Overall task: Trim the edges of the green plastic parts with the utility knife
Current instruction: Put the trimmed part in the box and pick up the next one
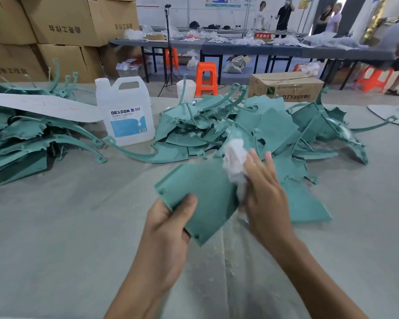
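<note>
My left hand (168, 226) grips the near left corner of a flat green plastic part (200, 194), thumb on top, holding it tilted above the table. My right hand (263, 192) holds a crumpled white cloth (235, 162) against the part's right edge, fingers fairly straight over it. No utility knife shows in view. A large heap of green parts (251, 125) lies just beyond my hands. A second heap of green parts (30, 137) sits at the left.
A white DEXCON jug (124, 111) stands between the two heaps. A white sheet (42, 107) lies over the left heap. Cardboard boxes (55, 31) are stacked at back left. Orange stools (206, 77), a long table and several people are behind.
</note>
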Demonstrator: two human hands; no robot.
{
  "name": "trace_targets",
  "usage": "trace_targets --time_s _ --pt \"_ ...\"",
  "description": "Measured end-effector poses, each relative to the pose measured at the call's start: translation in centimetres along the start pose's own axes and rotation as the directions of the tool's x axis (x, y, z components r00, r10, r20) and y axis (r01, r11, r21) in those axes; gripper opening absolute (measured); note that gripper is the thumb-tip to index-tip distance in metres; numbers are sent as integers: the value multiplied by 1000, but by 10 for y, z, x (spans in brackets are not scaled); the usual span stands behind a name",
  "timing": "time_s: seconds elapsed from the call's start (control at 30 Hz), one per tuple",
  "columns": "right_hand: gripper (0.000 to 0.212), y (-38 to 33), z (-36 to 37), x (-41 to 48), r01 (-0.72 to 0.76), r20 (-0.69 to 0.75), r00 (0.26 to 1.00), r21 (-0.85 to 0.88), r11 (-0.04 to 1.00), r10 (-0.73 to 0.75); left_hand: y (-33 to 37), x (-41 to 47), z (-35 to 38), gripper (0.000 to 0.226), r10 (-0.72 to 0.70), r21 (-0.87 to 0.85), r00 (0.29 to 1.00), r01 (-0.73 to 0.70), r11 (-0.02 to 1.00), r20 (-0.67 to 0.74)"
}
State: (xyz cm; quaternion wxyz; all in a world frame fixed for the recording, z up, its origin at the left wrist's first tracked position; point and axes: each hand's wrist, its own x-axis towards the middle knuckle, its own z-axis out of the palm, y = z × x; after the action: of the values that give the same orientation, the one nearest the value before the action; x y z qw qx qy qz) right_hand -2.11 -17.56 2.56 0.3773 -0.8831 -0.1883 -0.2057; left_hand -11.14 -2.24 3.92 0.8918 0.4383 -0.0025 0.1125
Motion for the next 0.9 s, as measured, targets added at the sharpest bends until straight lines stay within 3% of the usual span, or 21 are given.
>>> trace_targets --time_s 0.03,0.1,0.17,0.2,0.27,0.33,0.4,0.43,0.5,0.57,0.67,0.7,0.73,0.77,0.8,0.83,0.9 --pt "51 7 -2 2 -95 6 996 39 995 95 0 0 -1 33 18 -10 1000 -18 1000 -14" --pt "51 7 -8 1 -117 -81 988 148 982 130 -1 4 3 33 67 18 997 -68 998 22" --pt "45 -7 -13 -5 -85 -163 976 340 937 148 -1 7 3 35 183 219 983 -177 960 -9" --pt "42 -14 -13 -11 -97 -154 969 484 869 194 -3 8 4 37 265 413 964 -242 878 2" --pt "41 -28 -14 -23 -205 42 960 779 592 277 -10 8 2 39 398 744 905 -366 559 147" --pt "51 -39 -17 -29 -420 364 902 864 279 230 -13 7 -2 42 363 856 870 -441 269 334" --pt "55 -41 -19 -29 -497 475 866 853 159 158 -17 5 -7 56 281 866 833 -500 17 476" --pt "45 -41 -19 -28 -492 467 866 859 141 177 -15 3 -7 60 233 858 831 -513 -33 505" --pt "27 -39 -17 -30 -476 436 868 866 153 235 -8 1 -9 65 132 873 867 -487 21 480" --pt "22 -30 -10 -36 -507 446 853 833 221 272 -1 -2 -16 73 56 894 898 -440 82 436" --pt "25 -15 -7 -38 -540 432 813 810 227 391 4 -4 -30 86 84 926 947 -321 198 311" --pt "24 -9 -8 -37 -535 433 812 820 203 392 5 -3 -32 87 129 913 972 -230 338 198" --pt "23 -6 -9 -37 -519 439 828 836 180 347 7 -2 -31 86 111 824 992 -108 557 55" --pt "20 -4 -9 -37 -502 434 848 842 196 305 7 -1 -30 81 24 637 999 6 771 -38" --pt "16 -2 -7 -39 -498 432 860 825 266 270 4 0 -30 67 -102 397 994 112 911 -47" --pt "9 0 -5 -42 -478 402 878 763 436 259 0 0 -30 48 -205 199 978 210 957 -45" --pt "15 9 -1 -43 -358 317 916 372 856 245 -8 -5 -30 28 -291 74 956 294 953 -46"
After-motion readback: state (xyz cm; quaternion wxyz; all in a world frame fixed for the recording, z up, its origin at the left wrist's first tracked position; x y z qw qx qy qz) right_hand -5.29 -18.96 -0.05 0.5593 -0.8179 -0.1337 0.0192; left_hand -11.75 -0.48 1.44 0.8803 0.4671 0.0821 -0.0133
